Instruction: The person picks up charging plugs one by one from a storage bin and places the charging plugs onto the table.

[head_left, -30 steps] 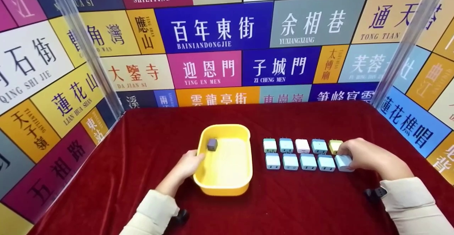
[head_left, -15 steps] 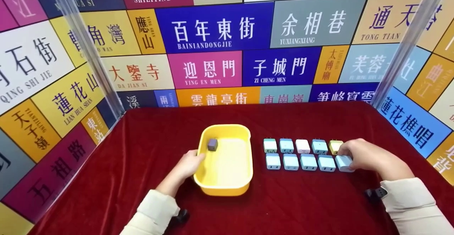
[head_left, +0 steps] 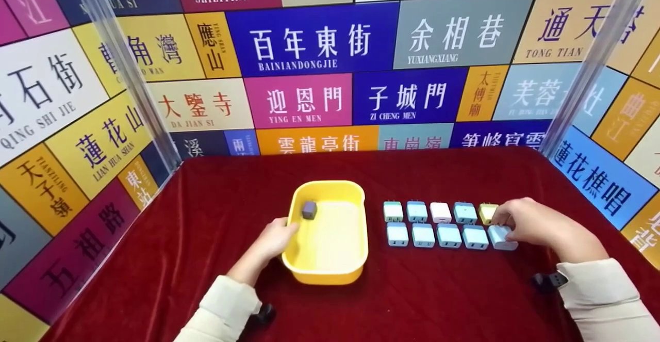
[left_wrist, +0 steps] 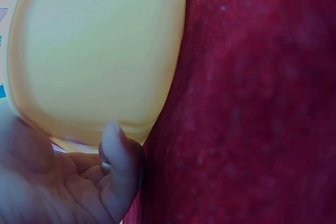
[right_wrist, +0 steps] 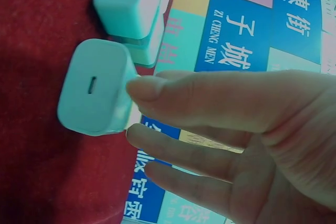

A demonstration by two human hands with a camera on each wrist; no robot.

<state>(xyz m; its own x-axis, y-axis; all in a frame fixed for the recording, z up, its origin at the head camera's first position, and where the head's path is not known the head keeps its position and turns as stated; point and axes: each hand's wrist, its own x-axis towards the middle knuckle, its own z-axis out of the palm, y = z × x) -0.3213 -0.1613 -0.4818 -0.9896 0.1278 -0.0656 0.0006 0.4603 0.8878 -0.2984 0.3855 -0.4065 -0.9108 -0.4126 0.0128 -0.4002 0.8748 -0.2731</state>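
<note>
My left hand (head_left: 276, 239) grips the left wall of a yellow plastic tub (head_left: 324, 277), thumb over the rim. One small dark purple block (head_left: 309, 210) lies inside, near the far left corner. At the right, my right hand (head_left: 536, 228) is at the light blue USB charger (head_left: 501, 239) that ends the front row. In the right wrist view, thumb and fingers are nearly straight beside this charger (right_wrist: 93, 88), the thumb tip right at its edge. It stands on the cloth with its single port facing the camera.
Two rows of plug chargers stand right of the tub, including a white charger (head_left: 440, 212) and a yellowish charger (head_left: 487, 213) in the back row. Dark red cloth (head_left: 412, 295) covers the table. Sign-printed walls (head_left: 319, 37) rise behind and at both sides.
My right hand has drawn back slightly to the right, its fingers loosening from the end charger, which stays in the row. The left hand and tub have not moved.
</note>
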